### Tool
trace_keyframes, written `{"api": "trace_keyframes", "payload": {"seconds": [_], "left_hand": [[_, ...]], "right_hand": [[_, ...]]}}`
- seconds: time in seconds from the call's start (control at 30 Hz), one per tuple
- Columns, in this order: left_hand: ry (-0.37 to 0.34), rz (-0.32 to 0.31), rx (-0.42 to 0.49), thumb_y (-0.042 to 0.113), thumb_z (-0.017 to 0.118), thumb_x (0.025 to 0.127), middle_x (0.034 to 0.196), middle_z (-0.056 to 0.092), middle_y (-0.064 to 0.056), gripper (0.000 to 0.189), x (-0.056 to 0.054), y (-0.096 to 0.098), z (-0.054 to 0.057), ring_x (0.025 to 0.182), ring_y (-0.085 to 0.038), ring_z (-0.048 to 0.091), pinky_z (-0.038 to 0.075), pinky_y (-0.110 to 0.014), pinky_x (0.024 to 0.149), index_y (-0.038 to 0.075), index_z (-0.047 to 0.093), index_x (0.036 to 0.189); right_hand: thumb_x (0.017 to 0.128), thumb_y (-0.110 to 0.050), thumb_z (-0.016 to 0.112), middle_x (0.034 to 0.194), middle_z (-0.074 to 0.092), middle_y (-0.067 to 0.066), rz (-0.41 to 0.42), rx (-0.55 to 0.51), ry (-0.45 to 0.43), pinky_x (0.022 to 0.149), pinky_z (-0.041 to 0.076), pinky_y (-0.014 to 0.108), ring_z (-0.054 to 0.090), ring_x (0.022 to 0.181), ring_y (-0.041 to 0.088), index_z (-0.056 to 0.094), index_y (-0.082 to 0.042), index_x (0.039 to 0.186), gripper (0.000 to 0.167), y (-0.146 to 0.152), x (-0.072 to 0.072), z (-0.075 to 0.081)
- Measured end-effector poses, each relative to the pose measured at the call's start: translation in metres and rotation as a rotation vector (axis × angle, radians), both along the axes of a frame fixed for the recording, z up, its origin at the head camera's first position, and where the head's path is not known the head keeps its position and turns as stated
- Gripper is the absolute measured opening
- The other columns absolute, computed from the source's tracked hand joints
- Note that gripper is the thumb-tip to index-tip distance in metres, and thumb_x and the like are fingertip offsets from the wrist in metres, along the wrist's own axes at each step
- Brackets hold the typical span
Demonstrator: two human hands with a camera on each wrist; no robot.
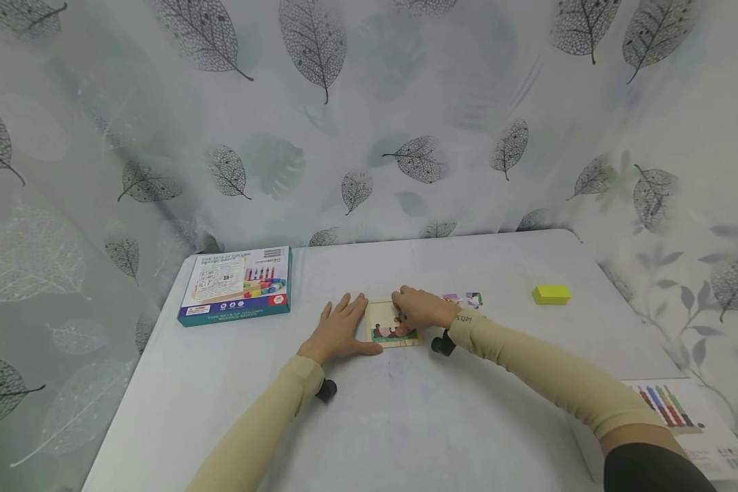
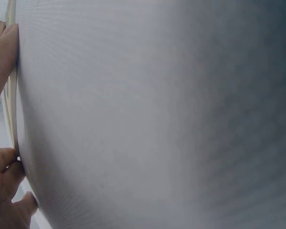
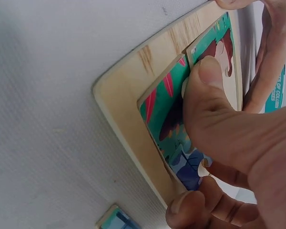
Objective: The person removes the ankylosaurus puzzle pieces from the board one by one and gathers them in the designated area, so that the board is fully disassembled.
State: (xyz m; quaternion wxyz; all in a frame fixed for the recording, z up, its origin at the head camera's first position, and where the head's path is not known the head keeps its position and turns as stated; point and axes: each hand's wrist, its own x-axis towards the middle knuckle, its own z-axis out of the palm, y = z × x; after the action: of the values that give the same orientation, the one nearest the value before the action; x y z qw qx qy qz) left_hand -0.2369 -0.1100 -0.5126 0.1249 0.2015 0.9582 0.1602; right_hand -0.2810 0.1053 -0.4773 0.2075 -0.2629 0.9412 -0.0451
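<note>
A shallow wooden puzzle tray (image 1: 374, 316) lies on the table between both hands, with picture pieces in its lower part. My left hand (image 1: 339, 331) rests flat at the tray's left side, fingers spread and thumb along the near edge. At the other side my right hand (image 1: 423, 309) reaches over the tray. In the right wrist view its thumb is on a green puzzle piece (image 3: 163, 102) with pink leaves, its other fingers curled at that piece's blue corner and the tray rim. Beside it sits another piece (image 3: 212, 40) showing a brown-haired figure. The left wrist view shows mostly tabletop.
Loose puzzle pieces (image 1: 472, 299) lie right of the tray, behind the right wrist. A yellow block (image 1: 551, 294) stands farther right. A boxed toy set (image 1: 236, 285) is at the back left, and a white box (image 1: 707, 437) lies at the near right under the right arm.
</note>
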Motion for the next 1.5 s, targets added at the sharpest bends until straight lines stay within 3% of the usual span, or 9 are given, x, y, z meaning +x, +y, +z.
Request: {"api": "trace_keyframes", "payload": {"seconds": [0.43,0.67,0.97,1.5], "left_hand": [[-0.009,0.001,0.011,0.072,0.072,0.076,0.170,0.021,-0.004,0.115,0.000,0.000,0.001,0.160,-0.030,0.011,0.008,-0.062,0.127,0.014,0.020,0.162],[0.007,-0.018,0.009,0.074,0.070,0.076,0.169,0.022,-0.005,0.116,-0.001,0.002,0.001,0.159,-0.031,0.012,0.009,-0.062,0.127,0.013,0.020,0.162],[-0.006,-0.001,0.007,0.073,0.071,0.076,0.170,0.022,-0.004,0.116,0.000,0.000,0.001,0.160,-0.030,0.011,0.008,-0.061,0.127,0.014,0.020,0.162],[-0.002,0.011,0.029,0.072,0.073,0.075,0.169,0.023,-0.004,0.116,0.002,0.001,0.002,0.160,-0.030,0.012,0.009,-0.062,0.127,0.014,0.021,0.162]], "right_hand": [[0.084,-0.036,0.081,0.101,0.055,0.007,-0.025,0.002,-0.016,0.075,0.048,0.035,0.053,0.084,0.019,0.062,-0.008,0.107,0.041,-0.001,0.000,0.000],[0.084,-0.036,0.080,0.098,0.054,0.007,-0.018,0.016,-0.012,0.071,0.046,0.033,0.052,0.080,0.019,0.065,-0.009,0.098,0.034,0.002,0.003,0.002],[0.086,-0.028,0.079,0.088,0.058,0.004,0.042,-0.046,-0.021,0.068,0.044,0.030,0.049,0.077,0.016,0.064,-0.007,0.090,0.026,0.001,0.005,0.003],[0.094,-0.022,0.072,0.084,0.062,0.003,0.035,-0.166,-0.067,0.060,0.041,0.024,0.051,0.069,0.013,0.061,-0.008,0.092,0.017,0.017,0.004,0.011]]}}
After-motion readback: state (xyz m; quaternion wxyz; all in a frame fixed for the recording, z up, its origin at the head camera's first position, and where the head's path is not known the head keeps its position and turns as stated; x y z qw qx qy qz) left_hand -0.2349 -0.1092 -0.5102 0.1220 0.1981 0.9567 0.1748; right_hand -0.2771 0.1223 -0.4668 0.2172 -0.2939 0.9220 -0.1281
